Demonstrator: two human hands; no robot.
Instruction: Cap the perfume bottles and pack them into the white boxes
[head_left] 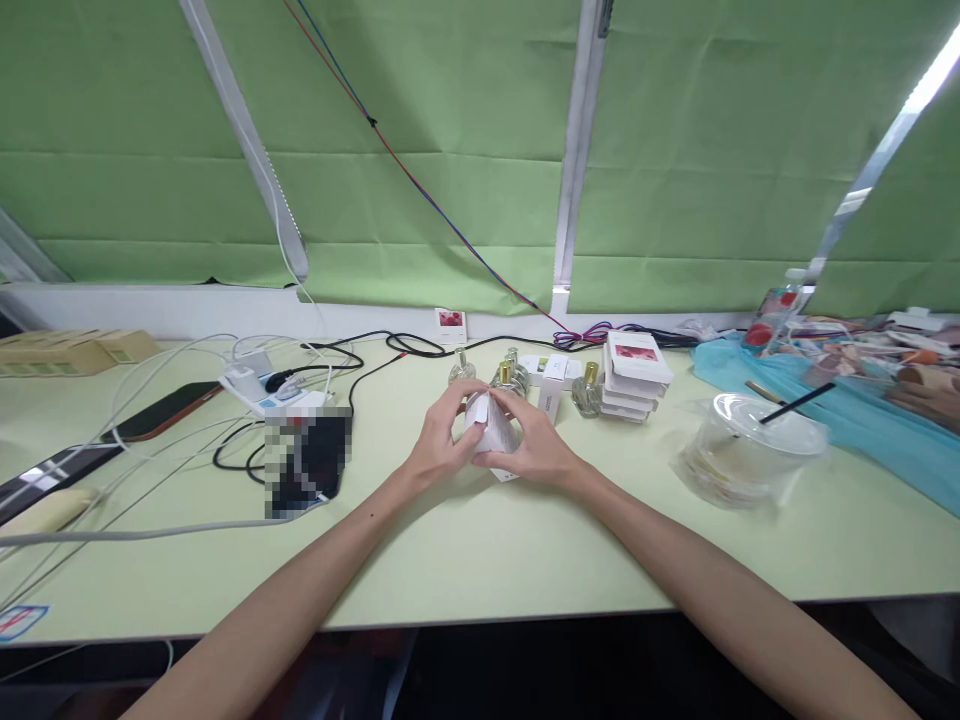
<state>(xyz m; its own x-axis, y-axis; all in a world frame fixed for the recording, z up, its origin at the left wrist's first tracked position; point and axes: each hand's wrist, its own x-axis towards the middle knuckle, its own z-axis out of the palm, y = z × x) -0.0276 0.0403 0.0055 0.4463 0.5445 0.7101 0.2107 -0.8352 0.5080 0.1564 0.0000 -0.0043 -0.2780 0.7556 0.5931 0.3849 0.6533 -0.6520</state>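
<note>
Box: white, tilted, held between both hands above the middle of the table (420, 580); whether it is closed or holds anything cannot be told.
Left hand (441, 440): grasping the box (493, 428) from its left side, fingers curved over, thumb on the near face.
Right hand (541, 448): grasping the same box from the right, thumb towards the left thumb.
Forearms: stretched forward from the near edge, angling inward to meet at the box.
Handling: probably light, thin card, stiff along the edges but easily dented on the flat faces; likely not very slippery. Best held by opposite sides, with gentle pressure.
Glass bottles: one gold-capped bottle (588, 393) right of the hands, others just behind them.
Stack (636, 378): white boxes, beyond that bottle to the right.
</note>
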